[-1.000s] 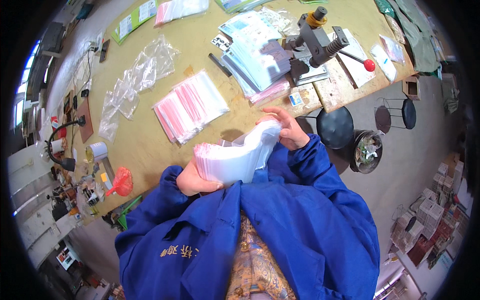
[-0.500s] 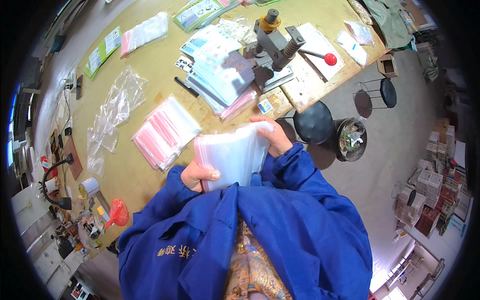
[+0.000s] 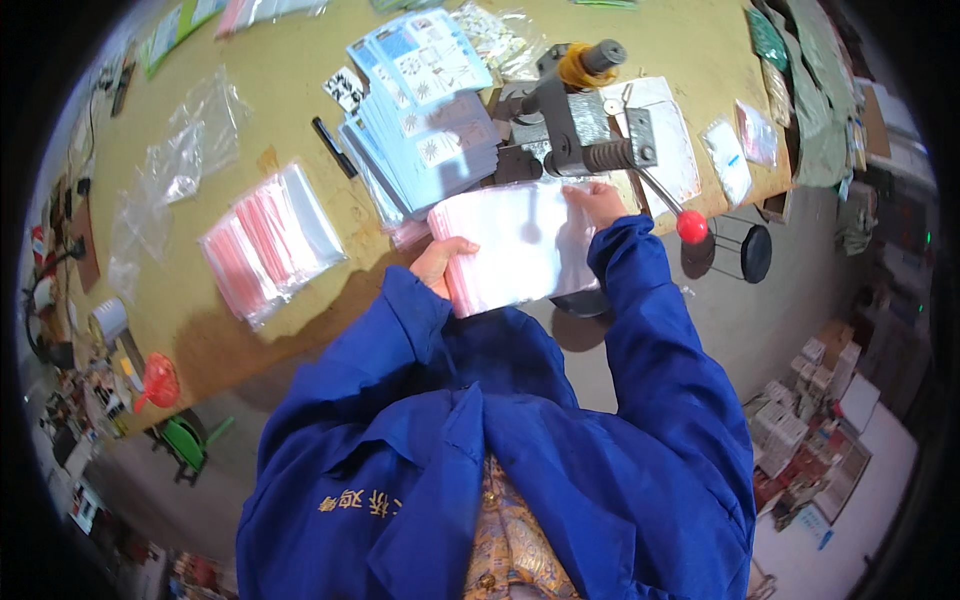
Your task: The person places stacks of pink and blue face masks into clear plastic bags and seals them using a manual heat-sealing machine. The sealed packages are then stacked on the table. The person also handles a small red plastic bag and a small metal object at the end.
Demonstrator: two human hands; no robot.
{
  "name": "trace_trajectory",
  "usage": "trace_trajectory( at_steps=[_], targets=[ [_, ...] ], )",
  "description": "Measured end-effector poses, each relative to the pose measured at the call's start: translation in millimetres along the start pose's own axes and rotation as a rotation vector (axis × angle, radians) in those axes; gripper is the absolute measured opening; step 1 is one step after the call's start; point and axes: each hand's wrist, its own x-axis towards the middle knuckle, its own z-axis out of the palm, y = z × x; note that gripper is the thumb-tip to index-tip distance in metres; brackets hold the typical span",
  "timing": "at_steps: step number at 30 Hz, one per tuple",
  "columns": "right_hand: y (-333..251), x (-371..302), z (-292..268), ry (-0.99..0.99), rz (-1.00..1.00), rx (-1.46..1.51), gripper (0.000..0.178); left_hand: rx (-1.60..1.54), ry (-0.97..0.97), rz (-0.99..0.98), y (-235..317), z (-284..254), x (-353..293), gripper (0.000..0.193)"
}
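Tan, scuffed surface (image 3: 290, 80) spreads out before you, with grey floor (image 3: 690, 350) past its front edge. You hold a thick rectangular stack of translucent white plastic bags with pink-tinted edges (image 3: 520, 245) ahead of your body, at that front edge and close to a dark grey metal lever press (image 3: 570, 130). Your left hand (image 3: 437, 265) has its grip closed on the stack's left side, thumb on top; your right hand (image 3: 602, 207) pinches the far right corner.

Thin, slick film is likely to slide layer over layer: ease either grip unevenly and the bags could fan out or drop past the edge. Your right hand and blue cloth sleeve (image 3: 635, 270) sit near the press's lever with its glossy red ball knob (image 3: 691, 227), so a careless sweep could knock it. Pushed farther, the stack's far side might catch on the press or disturb the overlapping pale blue printed sheets (image 3: 430, 140).

Those sheets look flat and smooth, their edges staggered. At left, a pink-and-clear pile of plastic bags (image 3: 272, 240) lies flat with ribbed, uneven layers; beyond it, crumpled transparent film (image 3: 185, 150) is limp and creased.
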Motion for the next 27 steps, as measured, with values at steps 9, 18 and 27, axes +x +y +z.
trace_trajectory(
  at_steps=[9, 18, 27],
  targets=[
    [7.5, 65.4, -35.7, -0.053, -0.431, -0.537, 0.035, -0.272, 0.055, 0.023, -11.6, 15.2, 30.4, 0.049],
    [4.3, 81.5, -52.9, 0.325, -0.517, -0.795, 0.037, -0.196, 0.108, 0.045, -9.0, 16.3, 57.5, 0.047],
    [-11.3, 88.7, -52.7, 0.457, -0.492, -0.840, 0.040, 0.290, 0.294, 0.318, -6.1, 32.1, 62.0, 0.036]
  ],
)
